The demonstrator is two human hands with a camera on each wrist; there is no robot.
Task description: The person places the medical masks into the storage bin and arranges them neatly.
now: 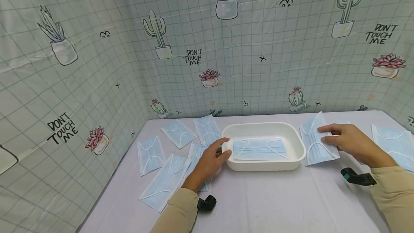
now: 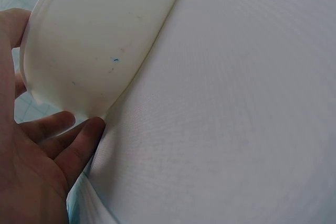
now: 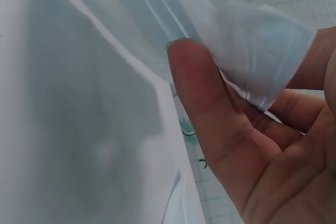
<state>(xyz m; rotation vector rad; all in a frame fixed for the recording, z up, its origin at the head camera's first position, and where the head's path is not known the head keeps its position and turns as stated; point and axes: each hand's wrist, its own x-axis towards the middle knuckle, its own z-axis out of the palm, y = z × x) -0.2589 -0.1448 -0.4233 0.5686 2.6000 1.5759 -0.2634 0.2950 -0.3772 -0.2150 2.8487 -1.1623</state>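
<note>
A white plastic tray [image 1: 263, 167] with rounded corners stands on the table, with a pale blue face mask [image 1: 258, 149] lying flat inside it. My left hand [image 1: 208, 163] holds the tray's left end, thumb and fingers spread around the wall. From the left wrist view, the tray's outer wall [image 2: 100, 40] shows a few small marks, and fingertips [image 2: 93, 127] reach its lower edge. To the right of the tray, my right hand [image 1: 355, 143] pinches another face mask [image 1: 315, 141] at its side. The right wrist view has the thumb [image 3: 197, 77] pressed on that mask, which bends around it.
Several more blue masks [image 1: 166, 179] lie spread left of the tray, some overlapping and partly under the left forearm. Another mask [image 1: 392, 143] lies at the far right. A patterned cloth wall [image 1: 245, 82] rises behind the white table [image 1: 258, 204] and along its sides.
</note>
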